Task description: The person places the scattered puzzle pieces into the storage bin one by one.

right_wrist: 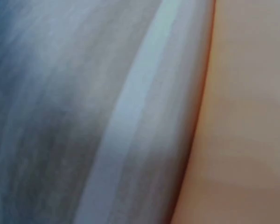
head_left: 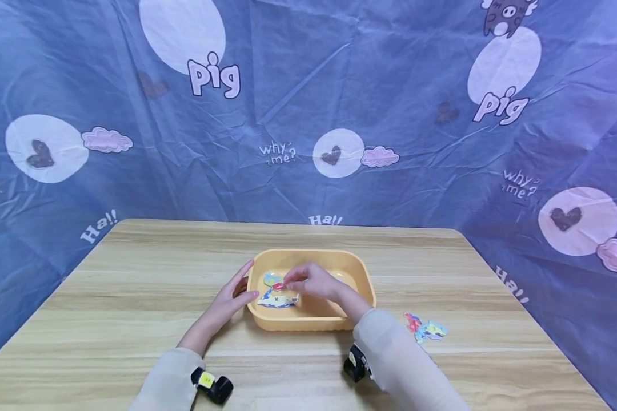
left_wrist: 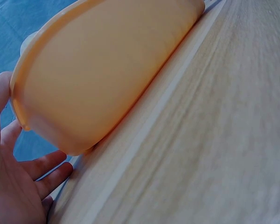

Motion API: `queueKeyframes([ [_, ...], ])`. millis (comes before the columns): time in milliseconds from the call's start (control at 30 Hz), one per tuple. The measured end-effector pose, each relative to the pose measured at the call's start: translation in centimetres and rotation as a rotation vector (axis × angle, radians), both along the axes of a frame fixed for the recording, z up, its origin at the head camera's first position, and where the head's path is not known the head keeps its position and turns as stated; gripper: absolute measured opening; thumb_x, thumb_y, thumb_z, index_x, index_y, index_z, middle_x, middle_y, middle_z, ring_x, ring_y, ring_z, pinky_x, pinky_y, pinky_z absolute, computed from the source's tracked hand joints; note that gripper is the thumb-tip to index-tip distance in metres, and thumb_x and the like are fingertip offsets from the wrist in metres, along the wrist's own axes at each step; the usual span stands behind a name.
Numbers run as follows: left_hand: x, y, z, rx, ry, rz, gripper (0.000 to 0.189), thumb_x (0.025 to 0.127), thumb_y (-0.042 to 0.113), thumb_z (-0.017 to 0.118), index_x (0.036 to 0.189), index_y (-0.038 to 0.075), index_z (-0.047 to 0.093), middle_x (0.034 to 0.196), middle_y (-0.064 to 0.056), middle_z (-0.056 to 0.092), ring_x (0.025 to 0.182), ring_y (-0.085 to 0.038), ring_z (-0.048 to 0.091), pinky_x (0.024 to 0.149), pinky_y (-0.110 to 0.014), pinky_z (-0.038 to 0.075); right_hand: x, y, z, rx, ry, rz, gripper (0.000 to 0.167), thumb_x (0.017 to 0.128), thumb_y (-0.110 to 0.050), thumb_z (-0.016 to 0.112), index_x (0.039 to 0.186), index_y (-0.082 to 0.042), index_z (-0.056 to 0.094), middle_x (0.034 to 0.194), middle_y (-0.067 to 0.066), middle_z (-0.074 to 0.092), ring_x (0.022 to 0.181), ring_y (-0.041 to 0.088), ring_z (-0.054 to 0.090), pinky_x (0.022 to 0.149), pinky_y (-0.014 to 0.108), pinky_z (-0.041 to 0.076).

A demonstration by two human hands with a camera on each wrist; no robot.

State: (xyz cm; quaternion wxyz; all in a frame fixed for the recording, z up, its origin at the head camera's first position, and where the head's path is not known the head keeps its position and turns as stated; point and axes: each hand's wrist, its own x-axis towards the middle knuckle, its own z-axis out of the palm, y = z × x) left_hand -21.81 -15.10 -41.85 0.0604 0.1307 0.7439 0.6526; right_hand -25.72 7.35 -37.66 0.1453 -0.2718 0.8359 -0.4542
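Note:
A yellow-orange plastic basin (head_left: 312,324) stands on the table. My left hand (head_left: 226,299) holds its left side, the thumb over the rim and other fingers outside. In the left wrist view, the basin's wall (left_wrist: 102,70) fills the upper middle and the left hand (left_wrist: 18,177) is at its end. Over the basin's inside, my right hand (head_left: 311,281) pinches a small flat red piece (head_left: 278,286). Below it lies a flat white-and-blue piece (head_left: 277,300), with a green-yellow piece (head_left: 271,279) behind. The right wrist view shows the basin's side (right_wrist: 242,116) but no hand.
Several flat irregular pieces, among them a red one (head_left: 413,322) and a blue-yellow one (head_left: 434,330), lie right of the basin. The wood-grain table (head_left: 108,319) reaches back to a blue printed cloth (head_left: 288,103).

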Motion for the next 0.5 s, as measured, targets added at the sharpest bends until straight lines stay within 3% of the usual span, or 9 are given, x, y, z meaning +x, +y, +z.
queueKeyframes([
  [100, 0.0, 0.0, 0.0, 0.001, 0.0, -0.001, 0.065, 0.083, 0.015, 0.056, 0.137, 0.03, 0.022, 0.132, -0.012, 0.033, 0.116, -0.026, 0.035, 0.095, -0.043, 0.026, 0.2, 0.2, 0.6, -0.014, 0.008, -0.017, 0.02, 0.079, -0.003, 0.057, 0.096, 0.006, 0.061, 0.093, 0.013, 0.061, 0.089, 0.018, 0.054, 0.08, 0.027, 0.04],
  [300, -0.1, 0.0, -0.1, 0.001, 0.009, -0.002, 0.067, 0.083, 0.016, 0.057, 0.138, 0.026, 0.021, 0.135, -0.01, 0.03, 0.117, -0.026, 0.034, 0.096, -0.044, 0.024, 1.7, 0.5, 3.5, -0.043, 0.018, -0.011, 0.021, 0.08, 0.001, 0.054, 0.099, 0.012, 0.057, 0.098, 0.024, 0.057, 0.093, 0.029, 0.053, 0.08, 0.029, 0.041],
  [500, 0.0, 0.1, -0.2, 0.003, 0.005, 0.0, 0.066, 0.083, 0.016, 0.056, 0.137, 0.028, 0.021, 0.135, -0.009, 0.029, 0.117, -0.026, 0.033, 0.096, -0.044, 0.022, 2.1, 1.6, 5.0, -0.063, 0.048, -0.022, 0.023, 0.08, 0.0, 0.055, 0.1, 0.011, 0.057, 0.097, 0.022, 0.058, 0.091, 0.028, 0.054, 0.076, 0.027, 0.044],
])
